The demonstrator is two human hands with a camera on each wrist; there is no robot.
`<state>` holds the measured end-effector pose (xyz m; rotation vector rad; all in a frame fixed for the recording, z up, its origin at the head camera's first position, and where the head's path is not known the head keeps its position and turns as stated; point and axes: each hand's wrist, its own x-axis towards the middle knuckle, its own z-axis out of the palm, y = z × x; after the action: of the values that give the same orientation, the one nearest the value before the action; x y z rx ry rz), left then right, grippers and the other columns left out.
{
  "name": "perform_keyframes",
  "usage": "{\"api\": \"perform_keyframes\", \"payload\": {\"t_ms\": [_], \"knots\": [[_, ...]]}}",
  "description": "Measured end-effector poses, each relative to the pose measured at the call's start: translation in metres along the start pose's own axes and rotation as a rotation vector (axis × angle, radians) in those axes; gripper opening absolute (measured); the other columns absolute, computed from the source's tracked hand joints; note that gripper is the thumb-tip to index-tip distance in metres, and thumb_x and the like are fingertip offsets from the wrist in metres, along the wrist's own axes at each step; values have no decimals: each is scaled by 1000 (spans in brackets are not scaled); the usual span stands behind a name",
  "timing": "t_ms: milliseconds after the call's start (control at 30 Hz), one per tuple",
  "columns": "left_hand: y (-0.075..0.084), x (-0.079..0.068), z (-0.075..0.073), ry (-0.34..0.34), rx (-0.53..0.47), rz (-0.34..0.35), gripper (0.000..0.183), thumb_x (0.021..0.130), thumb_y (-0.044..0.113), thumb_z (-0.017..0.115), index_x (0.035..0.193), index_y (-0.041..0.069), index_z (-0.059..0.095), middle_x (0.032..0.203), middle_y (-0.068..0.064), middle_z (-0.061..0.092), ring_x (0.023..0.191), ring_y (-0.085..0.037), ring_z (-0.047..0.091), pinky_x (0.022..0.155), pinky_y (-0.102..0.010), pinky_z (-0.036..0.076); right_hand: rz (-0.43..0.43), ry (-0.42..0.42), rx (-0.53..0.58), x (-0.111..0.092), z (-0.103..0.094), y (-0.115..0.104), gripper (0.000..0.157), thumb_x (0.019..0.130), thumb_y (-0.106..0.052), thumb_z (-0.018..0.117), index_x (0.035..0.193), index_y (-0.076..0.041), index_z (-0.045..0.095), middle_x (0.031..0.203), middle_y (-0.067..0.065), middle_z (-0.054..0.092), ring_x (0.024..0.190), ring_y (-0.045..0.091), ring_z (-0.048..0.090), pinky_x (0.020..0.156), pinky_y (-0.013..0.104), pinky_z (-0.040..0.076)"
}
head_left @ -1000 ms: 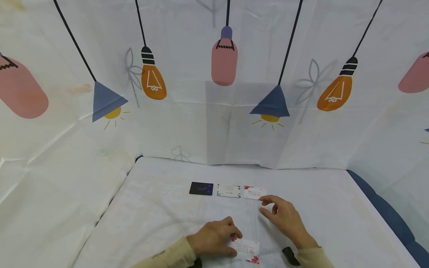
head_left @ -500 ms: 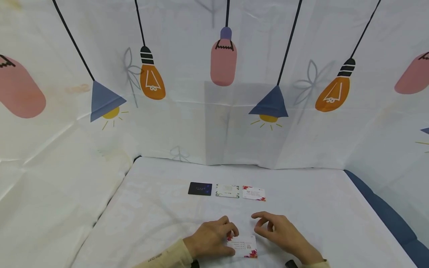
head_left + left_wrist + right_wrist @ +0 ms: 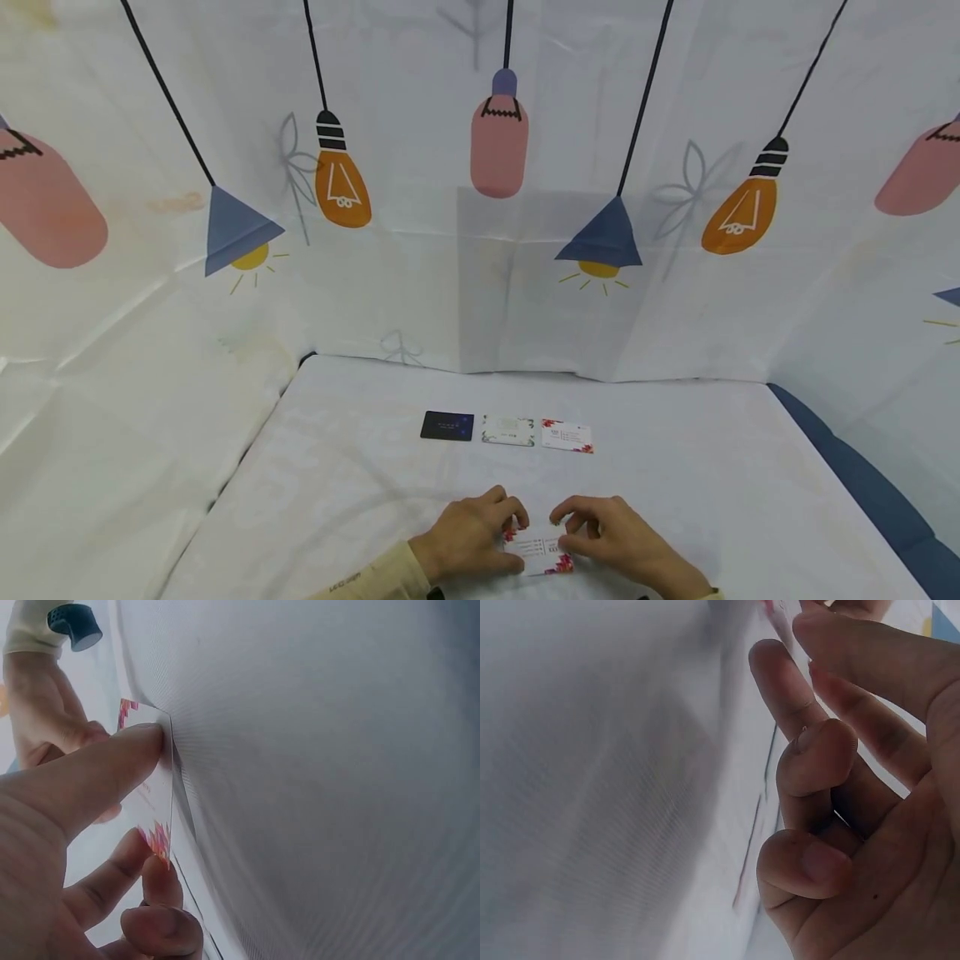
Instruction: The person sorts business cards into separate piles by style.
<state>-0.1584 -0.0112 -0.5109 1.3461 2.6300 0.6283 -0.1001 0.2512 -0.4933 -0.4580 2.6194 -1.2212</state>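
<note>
A white business card with red floral corners is between my two hands, close over the white table near its front. My left hand pinches it from the left, thumb across its face in the left wrist view and fingertips at a floral corner. My right hand is at its right edge, thumb and index finger pinching there. In the right wrist view, the right thumb overlaps a tip of the card, while other fingers curl inward.
Farther back on the table, a row holds a black card, a white card with green leafy corners and a white card with red floral corners. A printed cloth wall rises behind. Blue padding borders the right side.
My right hand has come back from the rear row's red floral card, toward me and to the left, onto the right edge of the held card. My left hand keeps its grip, barely moved.
</note>
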Motion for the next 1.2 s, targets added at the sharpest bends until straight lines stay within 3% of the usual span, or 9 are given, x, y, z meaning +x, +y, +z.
{"api": "perform_keyframes", "payload": {"t_ms": [133, 433, 667, 967, 1200], "knots": [[-2, 0, 1, -3, 3, -9, 39, 81, 48, 82, 111, 33, 62, 90, 19, 46, 66, 4, 44, 58, -17, 38, -35, 7, -26, 0, 2, 3, 23, 89, -28, 78, 110, -21, 72, 84, -15, 66, 62, 1, 52, 57, 21, 46], [0, -2, 0, 16, 34, -30, 40, 81, 51, 80, 114, 35, 63, 86, 18, 46, 64, 3, 44, 57, -18, 37, 9, 24, -74, 2, 5, 4, 25, 88, -31, 79, 111, -23, 71, 83, -17, 65, 61, 1, 50, 55, 22, 43], [0, -3, -2, 0, -20, -71, 37, 84, 48, 77, 116, 35, 63, 82, 23, 52, 67, 4, 46, 64, -21, 39, 2, 42, -98, 1, 4, 5, 26, 87, -32, 80, 110, -22, 71, 81, -19, 64, 59, 0, 48, 54, 21, 41], [0, -2, 0, 71, -17, -63, 40, 85, 38, 77, 122, 32, 61, 74, 23, 48, 63, 6, 43, 62, -19, 37, 6, 93, -145, 0, 5, 5, 27, 87, -32, 80, 110, -22, 72, 80, -21, 63, 58, -1, 48, 53, 21, 41], [-3, 5, 3, 176, 24, -9, 39, 86, 33, 79, 120, 29, 61, 78, 22, 49, 65, 6, 43, 62, -15, 37, 33, 141, -168, 2, 3, 6, 30, 87, -32, 80, 114, -21, 73, 83, -20, 62, 59, 1, 49, 53, 22, 43]]}}
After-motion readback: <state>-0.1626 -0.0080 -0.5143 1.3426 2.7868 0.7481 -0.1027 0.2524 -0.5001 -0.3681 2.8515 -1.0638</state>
